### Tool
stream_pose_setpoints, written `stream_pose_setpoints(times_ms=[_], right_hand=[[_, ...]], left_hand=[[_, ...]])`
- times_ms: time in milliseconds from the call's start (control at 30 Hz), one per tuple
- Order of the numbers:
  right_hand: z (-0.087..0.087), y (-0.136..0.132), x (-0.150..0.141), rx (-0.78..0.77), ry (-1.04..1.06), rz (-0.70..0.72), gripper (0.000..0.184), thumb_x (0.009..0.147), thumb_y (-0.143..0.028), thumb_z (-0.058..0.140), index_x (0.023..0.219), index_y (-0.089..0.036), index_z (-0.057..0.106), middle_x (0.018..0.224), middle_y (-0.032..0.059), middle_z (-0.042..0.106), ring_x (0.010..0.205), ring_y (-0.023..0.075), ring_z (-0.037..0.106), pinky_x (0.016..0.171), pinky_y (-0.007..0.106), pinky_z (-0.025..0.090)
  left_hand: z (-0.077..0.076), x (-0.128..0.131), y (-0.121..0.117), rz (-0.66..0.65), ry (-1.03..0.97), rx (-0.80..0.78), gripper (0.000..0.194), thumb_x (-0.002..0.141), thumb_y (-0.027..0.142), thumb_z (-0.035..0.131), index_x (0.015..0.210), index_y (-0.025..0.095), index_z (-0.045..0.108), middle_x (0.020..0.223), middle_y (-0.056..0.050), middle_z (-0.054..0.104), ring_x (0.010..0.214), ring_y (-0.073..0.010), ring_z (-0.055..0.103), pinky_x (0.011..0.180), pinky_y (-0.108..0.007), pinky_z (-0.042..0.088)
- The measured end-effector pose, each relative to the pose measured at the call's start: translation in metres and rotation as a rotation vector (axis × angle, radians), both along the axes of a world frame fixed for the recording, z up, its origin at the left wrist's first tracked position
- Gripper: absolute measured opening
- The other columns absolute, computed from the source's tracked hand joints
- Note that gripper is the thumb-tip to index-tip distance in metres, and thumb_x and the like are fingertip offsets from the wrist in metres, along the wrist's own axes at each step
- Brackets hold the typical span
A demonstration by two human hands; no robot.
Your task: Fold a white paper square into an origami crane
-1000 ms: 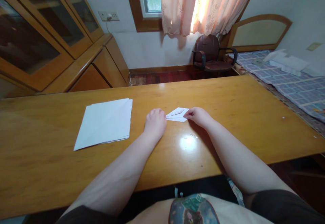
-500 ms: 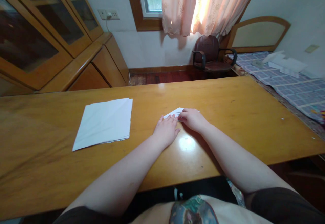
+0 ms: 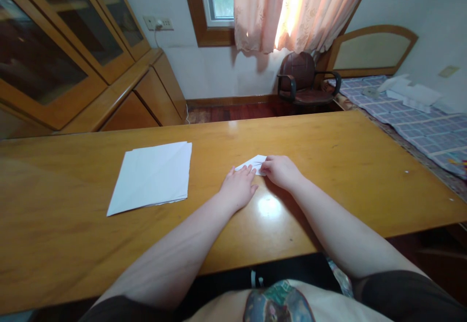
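Cabinet [image 3: 114,100]: far to the left of the left fingers, beyond the table; wood, glazed doors above.
Paper stack [image 3: 151,178]: flat on the table [image 3: 54,176], left of the left fingers and well apart from them. Edges not squared up. Seems parked to one side, within reach but out of the hands' way.
Left hand [image 3: 238,186]: palm down, fingers extended and slightly spread, gripping nothing. Tips rest on the near-left side of the folded paper; likely a light press so it won't slide.
Folded paper [image 3: 255,159]: small, white, pointed at its left end; lies on the table between the two sets of fingers, partly under both. Dark crease lines or gaps show. Flat wood presumably gives the fingers something firm to press against.
Right hand [image 3: 280,170]: fingers bent and bunched over the paper's right part. Cannot tell whether the tips pinch a layer or only bear down; bent fingers suit close work.
Armchair [image 3: 302,81]: beyond the right fingers, past the table's far edge.
Bed [image 3: 397,100]: farthest right, well beyond the right fingers; checked cover.
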State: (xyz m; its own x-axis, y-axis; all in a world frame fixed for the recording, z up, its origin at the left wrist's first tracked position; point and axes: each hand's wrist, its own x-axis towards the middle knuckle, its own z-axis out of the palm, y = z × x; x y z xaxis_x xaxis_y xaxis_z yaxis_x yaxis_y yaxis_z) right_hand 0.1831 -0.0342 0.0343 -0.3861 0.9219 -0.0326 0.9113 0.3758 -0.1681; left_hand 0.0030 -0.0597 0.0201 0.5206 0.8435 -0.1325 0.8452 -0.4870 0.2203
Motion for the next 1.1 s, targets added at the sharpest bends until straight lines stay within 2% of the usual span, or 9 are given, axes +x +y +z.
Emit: stream_pose_setpoints(times_ms=[133, 333, 533, 733, 900, 1100], right_hand=[[0.003, 0.001, 0.011, -0.036, -0.012, -0.071, 0.025, 0.083, -0.021, 0.052, 0.091, -0.025, 0.076, 0.097, 0.0055, 0.07, 0.084, 0.0174, 0.061, 0.072, 0.025, 0.038], [0.005, 0.002, 0.023, -0.025, -0.052, -0.076, 0.021, 0.083, -0.026, 0.055, 0.085, -0.024, 0.076, 0.09, 0.0068, 0.071, 0.08, 0.0191, 0.062, 0.069, 0.026, 0.038], [0.006, 0.0, 0.018, -0.006, -0.12, -0.046, 0.023, 0.083, -0.022, 0.052, 0.084, -0.022, 0.075, 0.087, 0.0093, 0.07, 0.077, 0.0203, 0.062, 0.068, 0.027, 0.038], [0.002, 0.0, 0.011, 0.015, -0.07, 0.012, 0.024, 0.084, -0.023, 0.051, 0.089, -0.023, 0.075, 0.092, 0.0078, 0.07, 0.082, 0.0192, 0.062, 0.071, 0.026, 0.039], [-0.001, 0.003, 0.016, -0.045, 0.011, -0.143, 0.019, 0.081, -0.027, 0.056, 0.082, -0.025, 0.075, 0.09, 0.0047, 0.071, 0.078, 0.0183, 0.063, 0.066, 0.026, 0.039], [0.0, 0.006, 0.025, -0.142, 0.111, -0.276, 0.014, 0.075, -0.028, 0.061, 0.077, -0.027, 0.075, 0.087, 0.0025, 0.072, 0.078, 0.0179, 0.062, 0.063, 0.025, 0.038]], left_hand=[[0.0, -0.002, 0.001, -0.005, -0.002, -0.012, 0.053, 0.09, 0.037, 0.044, 0.14, 0.022, 0.039, 0.151, -0.009, 0.034, 0.138, -0.0251, 0.032, 0.114, -0.051, 0.02], [-0.001, -0.001, -0.002, 0.001, 0.011, 0.017, 0.053, 0.089, 0.038, 0.048, 0.139, 0.022, 0.04, 0.15, -0.009, 0.036, 0.137, -0.0254, 0.034, 0.114, -0.051, 0.02], [-0.003, 0.008, -0.005, 0.025, 0.025, 0.139, 0.054, 0.088, 0.049, 0.048, 0.136, 0.024, 0.044, 0.143, -0.012, 0.044, 0.129, -0.0277, 0.042, 0.111, -0.049, 0.024], [-0.004, 0.009, -0.005, 0.018, -0.01, 0.146, 0.05, 0.088, 0.048, 0.047, 0.132, 0.023, 0.048, 0.14, -0.011, 0.047, 0.127, -0.0287, 0.043, 0.109, -0.05, 0.026], [-0.004, 0.007, -0.008, 0.107, 0.001, 0.162, 0.042, 0.09, 0.038, 0.045, 0.127, 0.019, 0.053, 0.138, -0.012, 0.05, 0.128, -0.0278, 0.042, 0.108, -0.049, 0.028], [0.008, 0.006, -0.011, 0.207, 0.05, 0.137, 0.04, 0.089, 0.036, 0.045, 0.12, 0.014, 0.057, 0.136, -0.016, 0.05, 0.131, -0.0295, 0.038, 0.106, -0.047, 0.031]])
